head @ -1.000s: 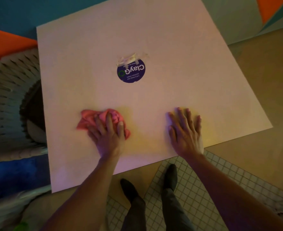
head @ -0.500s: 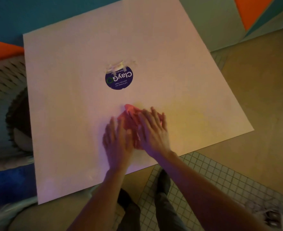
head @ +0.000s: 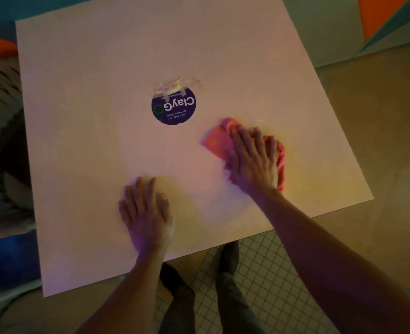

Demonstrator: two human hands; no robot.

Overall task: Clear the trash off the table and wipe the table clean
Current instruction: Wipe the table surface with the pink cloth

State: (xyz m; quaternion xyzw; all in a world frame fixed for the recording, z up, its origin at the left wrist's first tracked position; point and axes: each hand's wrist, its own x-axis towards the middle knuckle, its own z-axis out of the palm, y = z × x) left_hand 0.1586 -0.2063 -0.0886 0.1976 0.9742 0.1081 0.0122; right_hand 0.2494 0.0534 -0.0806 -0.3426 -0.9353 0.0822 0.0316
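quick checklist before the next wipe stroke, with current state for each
1. Pink cloth under the right hand, flat on the table: ok.
2. Left hand bracing on bare tabletop, apart from the cloth: ok.
3. Trash off the table: ok, none seen.
4. Round purple sticker with peeling tape at its far edge, beside the cloth's path: not ok, could snag.
5. Surface already clean: cannot tell, lighting is dim and tinted.

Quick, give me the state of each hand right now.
Left hand: open, flat on the table, holding nothing.
Right hand: open, fingers spread, pressing the pink cloth onto the table.
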